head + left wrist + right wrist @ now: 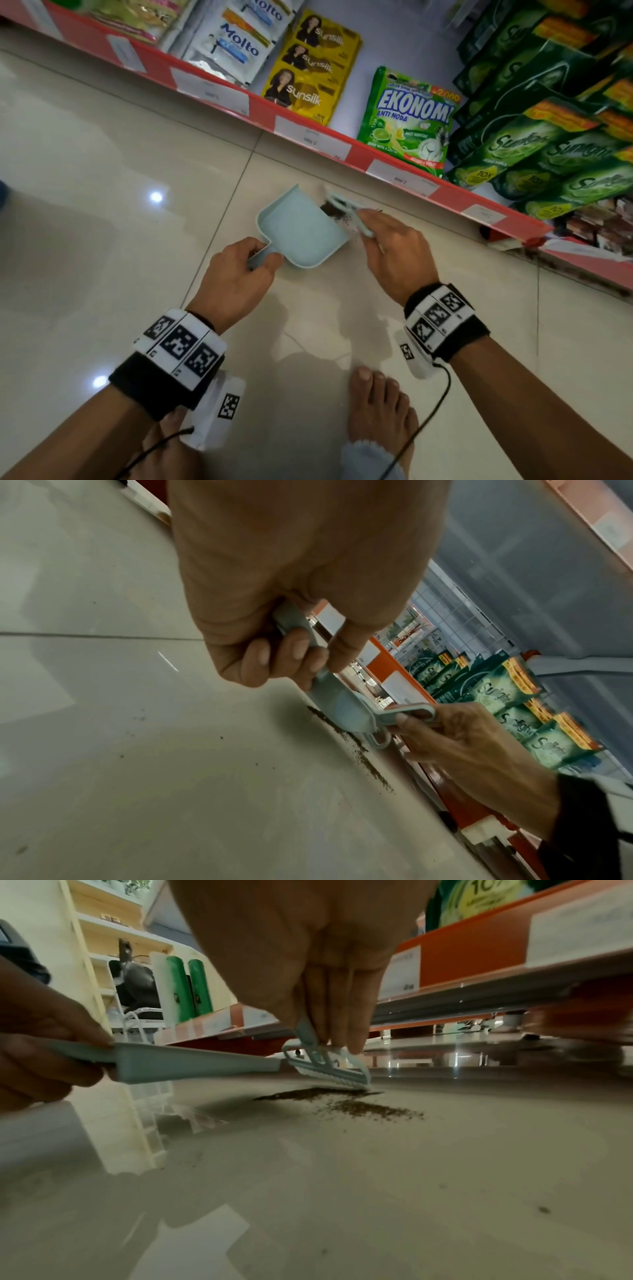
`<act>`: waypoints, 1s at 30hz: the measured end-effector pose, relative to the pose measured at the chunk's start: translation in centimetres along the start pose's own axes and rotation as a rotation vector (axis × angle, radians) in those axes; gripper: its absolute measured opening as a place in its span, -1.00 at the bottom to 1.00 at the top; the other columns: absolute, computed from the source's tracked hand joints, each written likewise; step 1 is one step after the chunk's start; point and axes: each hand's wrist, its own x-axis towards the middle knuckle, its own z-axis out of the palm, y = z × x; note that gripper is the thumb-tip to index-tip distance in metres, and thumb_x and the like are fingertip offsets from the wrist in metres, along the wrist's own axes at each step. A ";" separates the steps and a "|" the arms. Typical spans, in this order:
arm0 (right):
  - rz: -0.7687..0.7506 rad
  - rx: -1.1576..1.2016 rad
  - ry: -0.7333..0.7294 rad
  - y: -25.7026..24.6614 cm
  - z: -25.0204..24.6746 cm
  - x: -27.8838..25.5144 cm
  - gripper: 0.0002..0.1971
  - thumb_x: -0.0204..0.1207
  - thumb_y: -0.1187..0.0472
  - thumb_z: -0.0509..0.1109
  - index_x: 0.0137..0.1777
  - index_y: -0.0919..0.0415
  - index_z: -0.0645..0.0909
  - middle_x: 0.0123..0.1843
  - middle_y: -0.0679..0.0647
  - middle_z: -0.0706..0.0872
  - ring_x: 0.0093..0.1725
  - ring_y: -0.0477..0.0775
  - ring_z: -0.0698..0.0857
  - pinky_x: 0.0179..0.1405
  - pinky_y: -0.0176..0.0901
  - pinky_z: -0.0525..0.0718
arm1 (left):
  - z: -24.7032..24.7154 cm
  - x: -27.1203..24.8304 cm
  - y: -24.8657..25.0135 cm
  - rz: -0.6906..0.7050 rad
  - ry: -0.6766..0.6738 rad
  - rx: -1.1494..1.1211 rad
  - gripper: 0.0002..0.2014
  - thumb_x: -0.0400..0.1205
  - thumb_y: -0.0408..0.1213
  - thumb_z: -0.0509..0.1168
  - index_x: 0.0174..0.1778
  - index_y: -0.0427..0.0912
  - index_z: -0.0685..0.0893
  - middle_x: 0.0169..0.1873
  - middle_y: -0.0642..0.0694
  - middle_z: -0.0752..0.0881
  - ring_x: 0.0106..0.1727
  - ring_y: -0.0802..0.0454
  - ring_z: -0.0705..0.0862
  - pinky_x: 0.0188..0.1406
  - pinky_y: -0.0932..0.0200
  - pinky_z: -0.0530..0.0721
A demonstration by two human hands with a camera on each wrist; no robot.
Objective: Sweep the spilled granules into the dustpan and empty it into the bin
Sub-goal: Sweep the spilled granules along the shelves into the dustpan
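Note:
A pale blue dustpan (301,229) lies tilted on the tiled floor, its mouth facing right. My left hand (239,270) grips its short handle (294,631). My right hand (394,246) holds a small pale blue brush (342,205) by its thin handle, the brush head (332,1073) touching the floor just right of the dustpan (192,1064) lip. Dark brown granules (342,1102) lie in a streak under and in front of the brush head, also seen as a dark patch of granules (330,209) at the pan's mouth. No bin is in view.
A low red-edged shelf (308,137) runs diagonally just behind the spill, stocked with sachets and green detergent pouches (407,120). My bare feet (380,404) stand on the glossy tiles near the bottom. A few stray specks (222,737) dot the floor.

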 end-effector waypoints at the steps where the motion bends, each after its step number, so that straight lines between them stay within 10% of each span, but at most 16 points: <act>1: 0.041 -0.039 0.044 0.2 -0.3 0.1 -0.65 0.58 0.30 0.34 0.36 0.21 0.63 0.29 0.15 0.75 0.10 0.28 0.78 -0.05 0.10 0.78 | -0.2 0.0 -0.2 -0.004 0.009 -0.011 -0.74 0.66 -0.10 0.32 -0.21 -0.23 0.62 -0.41 -0.05 0.60 -0.34 -0.01 0.54 -0.26 0.08 0.51; 7: 0.293 -0.255 -0.032 1.2 -0.4 3.5 -0.76 0.62 0.28 0.23 0.22 0.16 0.62 0.05 0.18 0.77 -0.08 0.34 0.76 -0.12 0.12 0.75 | -0.9 0.0 -1.1 -0.009 0.042 -0.020 -0.73 0.65 -0.05 0.33 -0.24 -0.16 0.63 -0.46 0.03 0.59 -0.42 0.13 0.51 -0.41 0.21 0.44; 15: -0.049 0.061 -0.221 -1.2 0.5 4.6 -0.56 0.53 0.47 0.26 0.39 0.24 0.63 0.40 0.18 0.68 0.31 0.25 0.69 0.37 0.11 0.63 | -1.6 -0.9 -2.3 -0.044 0.038 -0.035 -0.70 0.65 -0.03 0.32 -0.20 -0.22 0.64 -0.45 0.00 0.60 -0.42 0.13 0.52 -0.42 0.23 0.45; 30: 0.129 -0.154 -0.147 -5.5 1.6 8.2 -0.65 0.53 0.46 0.18 0.28 0.29 0.59 0.18 0.23 0.73 0.07 0.30 0.73 0.04 0.07 0.72 | -2.4 -1.9 -2.5 -0.059 0.041 -0.063 -0.72 0.67 -0.07 0.31 -0.26 -0.17 0.59 -0.48 0.02 0.57 -0.43 0.11 0.50 -0.40 0.20 0.47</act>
